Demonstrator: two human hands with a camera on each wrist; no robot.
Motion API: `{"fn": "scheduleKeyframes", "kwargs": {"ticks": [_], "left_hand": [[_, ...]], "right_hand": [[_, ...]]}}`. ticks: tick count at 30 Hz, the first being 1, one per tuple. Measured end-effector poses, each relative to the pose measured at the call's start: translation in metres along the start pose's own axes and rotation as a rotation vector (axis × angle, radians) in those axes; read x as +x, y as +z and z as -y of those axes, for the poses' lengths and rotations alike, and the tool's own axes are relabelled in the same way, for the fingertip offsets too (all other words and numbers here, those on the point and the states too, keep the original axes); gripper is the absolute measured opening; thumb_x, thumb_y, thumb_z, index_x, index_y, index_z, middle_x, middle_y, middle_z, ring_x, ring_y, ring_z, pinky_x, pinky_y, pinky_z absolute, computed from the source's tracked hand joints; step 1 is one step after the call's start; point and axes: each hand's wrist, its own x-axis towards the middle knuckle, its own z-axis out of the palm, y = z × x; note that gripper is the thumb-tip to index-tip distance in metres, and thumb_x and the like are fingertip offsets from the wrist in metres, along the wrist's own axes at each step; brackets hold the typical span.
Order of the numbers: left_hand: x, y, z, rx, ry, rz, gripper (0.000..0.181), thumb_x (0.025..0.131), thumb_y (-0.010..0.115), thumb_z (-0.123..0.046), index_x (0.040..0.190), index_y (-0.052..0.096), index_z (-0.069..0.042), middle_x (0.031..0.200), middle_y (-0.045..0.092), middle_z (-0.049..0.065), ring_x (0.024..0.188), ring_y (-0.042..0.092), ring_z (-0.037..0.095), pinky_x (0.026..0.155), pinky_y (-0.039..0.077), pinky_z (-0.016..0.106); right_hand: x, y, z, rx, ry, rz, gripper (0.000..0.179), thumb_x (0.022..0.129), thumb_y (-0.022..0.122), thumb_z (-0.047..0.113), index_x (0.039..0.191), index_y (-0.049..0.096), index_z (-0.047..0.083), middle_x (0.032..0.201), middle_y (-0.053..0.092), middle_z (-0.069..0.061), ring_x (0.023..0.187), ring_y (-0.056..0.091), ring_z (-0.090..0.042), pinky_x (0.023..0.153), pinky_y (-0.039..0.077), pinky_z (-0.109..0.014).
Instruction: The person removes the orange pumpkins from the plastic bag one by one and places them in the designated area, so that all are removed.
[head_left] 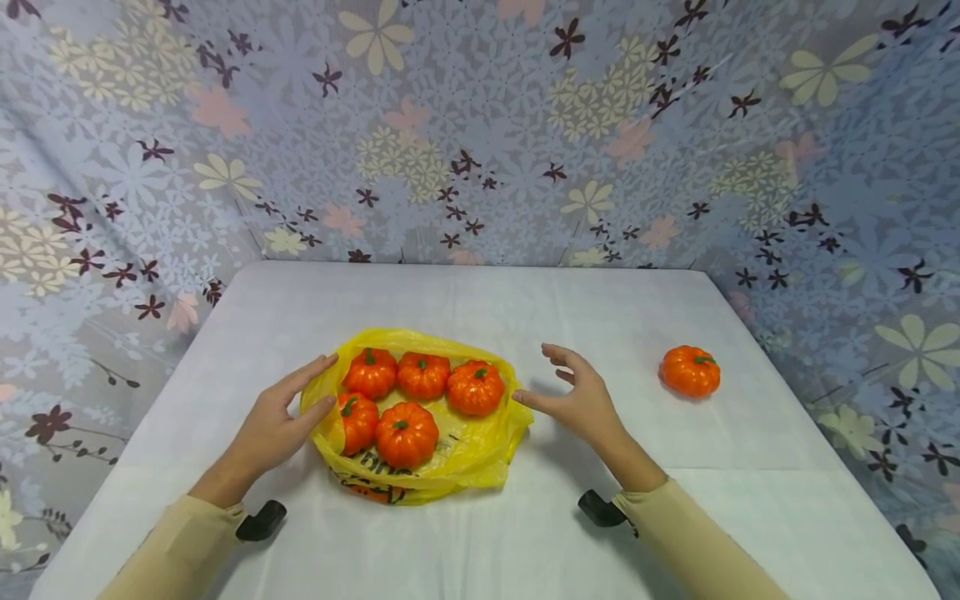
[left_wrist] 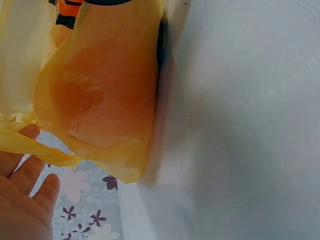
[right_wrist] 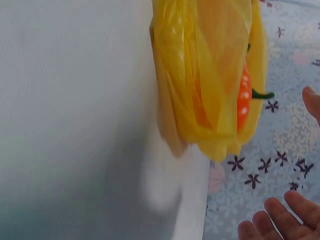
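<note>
A yellow plastic bag (head_left: 465, 462) sits on the table with its mouth spread wide. Inside it lie several small orange pumpkins (head_left: 407, 435) with green stems. My left hand (head_left: 273, 425) is at the bag's left rim, fingers extended along the edge; in the left wrist view a fold of yellow plastic (left_wrist: 42, 147) crosses its fingertips. On the other side, my right hand (head_left: 577, 400) holds nothing. Its thumb points at the bag's right rim and its fingers are spread and slightly bent above the table. The right wrist view shows those fingers (right_wrist: 287, 220) apart from the bag.
One more orange pumpkin (head_left: 690, 372) stands alone on the white-covered table (head_left: 465, 300), toward the right edge. A flowered cloth (head_left: 480, 125) hangs behind the table and along both sides. Each sleeve has a black device (head_left: 261, 521) at the wrist.
</note>
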Motion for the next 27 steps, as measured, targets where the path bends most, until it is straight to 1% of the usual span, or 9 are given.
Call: {"fn": "scheduleKeyframes", "kwargs": {"ticks": [2, 6, 12, 17, 22, 27], "left_hand": [[0.0, 0.0, 0.0, 0.003, 0.004, -0.001, 0.052, 0.099, 0.063, -0.017, 0.15, 0.049, -0.01, 0.153, 0.045, 0.015, 0.141, 0.038, 0.04, 0.111, 0.031, 0.066], [0.0, 0.0, -0.001, 0.004, 0.014, -0.005, 0.052, 0.099, 0.063, -0.016, 0.149, 0.05, -0.009, 0.152, 0.046, 0.016, 0.141, 0.039, 0.041, 0.11, 0.031, 0.066], [0.0, 0.0, -0.002, -0.002, 0.006, 0.004, 0.052, 0.1, 0.063, -0.017, 0.149, 0.049, -0.008, 0.153, 0.045, 0.016, 0.141, 0.038, 0.041, 0.111, 0.031, 0.067], [0.0, 0.0, -0.003, -0.01, -0.001, 0.011, 0.052, 0.1, 0.062, -0.017, 0.149, 0.049, -0.009, 0.153, 0.045, 0.016, 0.142, 0.038, 0.04, 0.111, 0.03, 0.067], [0.0, 0.0, -0.003, -0.007, -0.01, 0.016, 0.052, 0.1, 0.062, -0.018, 0.15, 0.049, -0.01, 0.154, 0.044, 0.015, 0.142, 0.037, 0.04, 0.111, 0.03, 0.066], [0.001, 0.0, -0.003, -0.006, -0.011, 0.016, 0.052, 0.1, 0.062, -0.018, 0.15, 0.049, -0.01, 0.154, 0.044, 0.015, 0.142, 0.037, 0.04, 0.111, 0.03, 0.066]], "right_hand": [[0.0, 0.005, 0.001, 0.018, -0.01, 0.013, 0.088, 0.073, 0.091, 0.037, 0.145, 0.05, 0.007, 0.146, 0.051, -0.011, 0.132, 0.046, -0.035, 0.109, 0.042, -0.049], [0.0, 0.013, 0.004, 0.038, -0.006, 0.031, 0.084, 0.074, 0.091, 0.036, 0.142, 0.052, 0.007, 0.144, 0.052, -0.014, 0.129, 0.049, -0.037, 0.107, 0.045, -0.05], [0.0, 0.025, 0.008, 0.045, 0.001, 0.057, 0.08, 0.073, 0.092, 0.035, 0.138, 0.055, 0.005, 0.141, 0.054, -0.017, 0.127, 0.051, -0.035, 0.108, 0.045, -0.046], [0.0, 0.033, 0.009, 0.054, -0.007, 0.064, 0.077, 0.074, 0.092, 0.031, 0.136, 0.056, 0.002, 0.138, 0.057, -0.015, 0.126, 0.053, -0.032, 0.109, 0.044, -0.046], [0.001, 0.041, 0.01, 0.047, 0.017, 0.07, 0.077, 0.073, 0.092, 0.033, 0.135, 0.058, 0.002, 0.135, 0.06, -0.013, 0.126, 0.054, -0.031, 0.109, 0.043, -0.047], [0.003, 0.048, 0.009, 0.035, 0.061, 0.069, 0.08, 0.071, 0.092, 0.038, 0.135, 0.058, 0.003, 0.135, 0.059, -0.011, 0.126, 0.054, -0.029, 0.108, 0.044, -0.043]]}}
